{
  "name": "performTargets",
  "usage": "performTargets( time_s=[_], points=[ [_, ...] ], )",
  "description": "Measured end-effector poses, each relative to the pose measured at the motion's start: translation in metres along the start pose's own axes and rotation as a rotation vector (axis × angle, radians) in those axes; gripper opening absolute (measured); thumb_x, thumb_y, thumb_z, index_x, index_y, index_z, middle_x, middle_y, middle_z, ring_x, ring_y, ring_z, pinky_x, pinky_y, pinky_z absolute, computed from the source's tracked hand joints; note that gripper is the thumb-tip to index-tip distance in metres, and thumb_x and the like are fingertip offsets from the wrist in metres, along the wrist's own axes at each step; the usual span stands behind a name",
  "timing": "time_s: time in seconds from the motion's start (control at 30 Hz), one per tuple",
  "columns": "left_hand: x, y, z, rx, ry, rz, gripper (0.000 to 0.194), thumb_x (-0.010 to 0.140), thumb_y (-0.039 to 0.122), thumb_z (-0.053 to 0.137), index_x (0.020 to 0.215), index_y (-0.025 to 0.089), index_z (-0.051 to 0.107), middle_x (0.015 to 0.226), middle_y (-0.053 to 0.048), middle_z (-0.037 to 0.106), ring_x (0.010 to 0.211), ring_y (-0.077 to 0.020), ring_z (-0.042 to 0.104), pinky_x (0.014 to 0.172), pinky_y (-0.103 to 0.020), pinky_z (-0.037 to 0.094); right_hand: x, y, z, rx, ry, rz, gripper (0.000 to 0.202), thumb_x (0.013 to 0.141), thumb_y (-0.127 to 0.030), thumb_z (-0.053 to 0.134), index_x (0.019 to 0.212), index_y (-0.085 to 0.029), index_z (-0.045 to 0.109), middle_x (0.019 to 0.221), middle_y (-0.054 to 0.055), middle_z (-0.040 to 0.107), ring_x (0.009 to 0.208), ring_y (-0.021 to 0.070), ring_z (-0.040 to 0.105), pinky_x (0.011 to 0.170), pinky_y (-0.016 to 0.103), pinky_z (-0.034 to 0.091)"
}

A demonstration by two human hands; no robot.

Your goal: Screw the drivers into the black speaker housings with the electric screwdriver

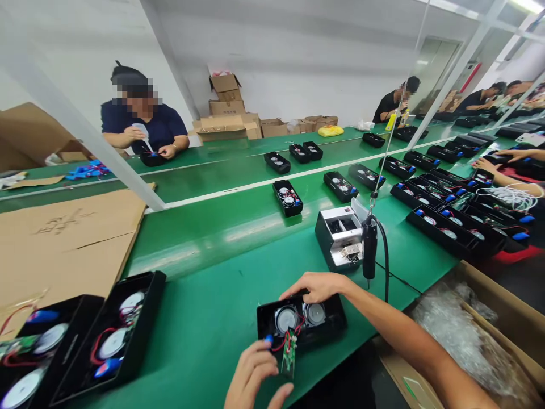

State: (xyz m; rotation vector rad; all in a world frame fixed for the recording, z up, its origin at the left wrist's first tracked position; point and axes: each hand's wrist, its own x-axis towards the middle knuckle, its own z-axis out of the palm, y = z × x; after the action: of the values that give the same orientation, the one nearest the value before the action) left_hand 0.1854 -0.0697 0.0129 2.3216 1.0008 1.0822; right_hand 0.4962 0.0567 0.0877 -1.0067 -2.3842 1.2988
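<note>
In front of me on the green mat lies a black speaker housing [336,321] with two round speakers [286,320], red wires and a green circuit board [289,353] hanging over its near edge. My right hand [317,287] rests on the far rim, its fingers bent over the housing near the right speaker. At the near left corner is my left hand [255,372], fingers apart, beside the board and touching or nearly touching a small blue part [268,339]. Whether its fingertips grip that part is unclear.
A screw feeder [340,236] and a hanging electric screwdriver [369,250] stand behind the housing. More housings [128,329] lie at left, on the belt [234,213] and at right. A carton [502,318] with plastic is at lower right. Several people sit across and at right.
</note>
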Motion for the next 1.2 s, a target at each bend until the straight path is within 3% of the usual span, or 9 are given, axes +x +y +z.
performTargets(
  time_s=[0.07,0.17,0.33,0.43,0.57,0.67,0.8,0.97,1.2],
  points=[
    [0.017,-0.016,-0.010,0.120,-0.046,0.025,0.028,0.085,0.046,0.084,0.099,0.027,0.070,0.138,-0.013,0.073,0.145,-0.0391,0.061,0.104,-0.051,0.065,-0.015,-0.007,0.002,-0.052,0.131,-0.006,0.054,0.087,-0.003,0.054,0.132,-0.021,0.080,0.135,0.003,0.080,0.118,0.0191,0.075,0.105,0.028,0.053],
    [0.034,-0.032,-0.012,0.136,-0.146,-0.086,0.041,0.078,0.034,0.088,0.112,0.025,0.066,0.167,-0.016,0.051,0.161,-0.0459,0.039,0.111,-0.063,0.059,-0.047,-0.022,0.024,-0.099,0.348,0.051,0.043,0.086,-0.001,0.067,0.121,-0.023,0.080,0.132,0.007,0.079,0.127,0.0216,0.070,0.114,0.035,0.051],
    [0.037,-0.046,0.010,-0.014,-0.114,-0.212,0.034,0.086,0.028,0.075,0.114,0.026,0.056,0.166,-0.016,0.051,0.145,-0.0366,0.061,0.107,-0.053,0.062,-0.061,-0.041,0.114,-0.203,0.589,0.026,0.039,0.087,-0.023,0.084,0.123,-0.019,0.072,0.123,0.013,0.076,0.112,0.0276,0.071,0.099,0.042,0.061],
    [0.022,-0.043,0.026,-0.014,-0.045,-0.243,0.032,0.084,0.031,0.076,0.108,0.028,0.054,0.160,-0.017,0.054,0.137,-0.0359,0.067,0.098,-0.049,0.066,-0.046,-0.043,0.165,-0.280,0.852,-0.088,0.015,0.101,-0.014,0.063,0.112,-0.021,0.071,0.104,0.009,0.078,0.099,0.0229,0.072,0.088,0.038,0.062],
    [0.005,-0.027,0.031,0.020,-0.017,-0.262,0.028,0.088,0.036,0.075,0.107,0.028,0.056,0.169,-0.016,0.045,0.147,-0.0389,0.059,0.105,-0.057,0.063,-0.040,-0.041,0.168,-0.184,1.090,-0.141,0.020,0.108,-0.015,0.058,0.116,-0.023,0.074,0.098,0.006,0.079,0.096,0.0189,0.074,0.085,0.033,0.061],
    [0.015,-0.013,0.025,0.053,0.020,-0.205,0.015,0.095,0.034,0.069,0.104,0.026,0.059,0.172,-0.014,0.044,0.158,-0.0394,0.046,0.112,-0.060,0.059,-0.054,-0.037,0.131,-0.227,0.977,-0.145,0.024,0.111,-0.017,0.055,0.123,-0.021,0.075,0.102,0.008,0.079,0.096,0.0186,0.072,0.084,0.032,0.060],
    [0.038,-0.004,0.020,0.050,0.003,-0.052,0.013,0.099,0.015,0.058,0.095,0.024,0.065,0.152,-0.009,0.066,0.156,-0.0328,0.050,0.120,-0.056,0.054,-0.066,-0.040,0.090,-0.543,0.521,-0.146,0.027,0.112,-0.015,0.051,0.117,-0.021,0.077,0.095,0.003,0.080,0.088,0.0181,0.067,0.080,0.034,0.052],
    [0.042,-0.001,0.023,0.107,-0.083,0.100,0.034,0.095,0.001,0.046,0.093,0.024,0.071,0.140,-0.007,0.075,0.146,-0.0287,0.062,0.130,-0.073,0.032,-0.059,-0.058,0.091,-0.751,0.274,0.038,0.011,0.109,-0.020,0.064,0.104,-0.019,0.073,0.090,0.003,0.078,0.079,0.0186,0.064,0.073,0.036,0.042],
    [0.043,0.018,0.014,0.305,-0.239,0.127,0.034,0.094,0.019,0.065,0.127,0.024,0.071,0.158,-0.014,0.062,0.159,-0.0393,0.045,0.127,-0.072,0.039,-0.053,-0.060,0.099,-0.792,0.143,0.069,0.011,0.109,-0.017,0.060,0.106,-0.017,0.072,0.097,0.005,0.077,0.077,0.0199,0.064,0.066,0.036,0.040]
  ],
)
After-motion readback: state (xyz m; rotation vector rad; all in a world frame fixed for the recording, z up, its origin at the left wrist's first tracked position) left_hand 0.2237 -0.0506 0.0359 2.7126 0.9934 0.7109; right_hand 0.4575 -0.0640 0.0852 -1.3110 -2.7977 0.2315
